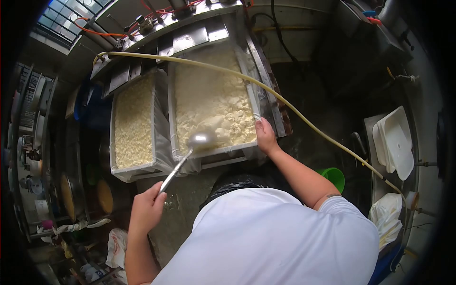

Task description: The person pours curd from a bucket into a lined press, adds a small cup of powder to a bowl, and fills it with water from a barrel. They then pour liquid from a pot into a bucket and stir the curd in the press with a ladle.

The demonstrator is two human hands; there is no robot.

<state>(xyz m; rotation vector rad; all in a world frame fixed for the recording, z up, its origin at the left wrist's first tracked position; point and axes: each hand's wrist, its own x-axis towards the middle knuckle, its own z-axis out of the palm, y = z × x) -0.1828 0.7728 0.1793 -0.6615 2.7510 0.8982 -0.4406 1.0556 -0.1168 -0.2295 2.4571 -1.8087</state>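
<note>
My left hand (148, 207) is closed around the handle of a metal ladle (202, 138). The ladle's round bowl rests at or just over the near part of pale yellow curds (213, 102) in a large cloth-lined box (172, 109). At the near right corner of that box, my right hand (266, 135) grips the rim and the cloth over it. To the left stands a narrower lined box (112, 147), also full of pale curds (133, 126).
A yellow hose (294, 110) crosses above the large box and runs down to the right. Metal press plates (191, 38) hang over the boxes' far ends. White trays (398, 142) and a green bucket (333, 179) are at the right, shelves (33, 109) at the far left.
</note>
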